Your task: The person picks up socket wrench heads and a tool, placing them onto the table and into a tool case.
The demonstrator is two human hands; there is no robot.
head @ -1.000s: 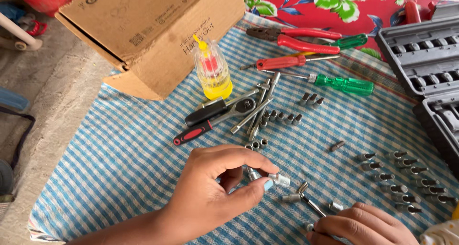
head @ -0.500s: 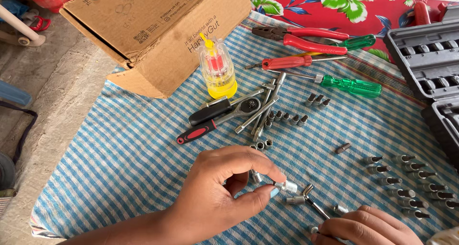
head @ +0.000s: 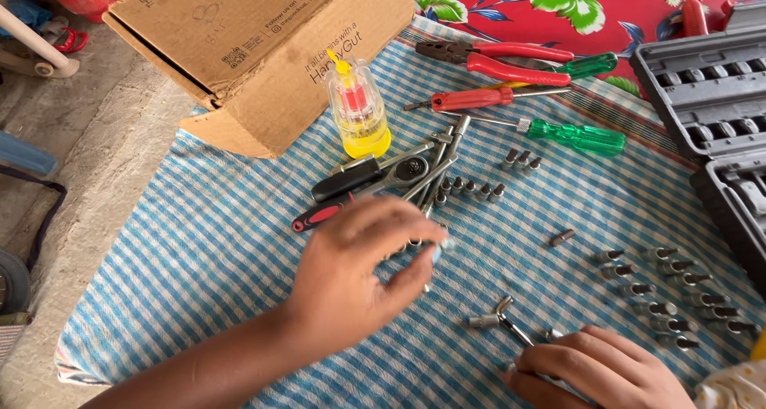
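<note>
Head view shows a blue checked cloth [head: 183, 241] spread on the ground, probably so that small metal parts stay visible and do not roll away. At the upper left of the frame a brown cardboard box [head: 263, 50] lies on its side with one flap resting on the cloth. At the right edge a grey moulded tool case [head: 710, 98] stands open, its slots mostly bare, which fits with the tools lying outside. In the upper centre are red-handled pliers [head: 511, 58], a red screwdriver [head: 471, 99] and a green screwdriver [head: 574, 136], laid almost parallel. Below the box stands a clear yellow-based bottle [head: 357, 110], upright. Near the centre lie a ratchet handle [head: 375, 181] and some extension bars [head: 443, 165] in a bundle. Short rows of sockets [head: 678, 285] are at the lower right, arranged in lines, it seems for sorting.

The left hand [head: 359, 273] hovers in the middle, fingers curled and pinched on a small bright metal piece [head: 441, 248], blurred, so I cannot tell which kind. The right hand [head: 598, 373], at the bottom right, is closed over the end of a thin T-shaped metal tool [head: 499, 313] lying on the cloth.
</note>
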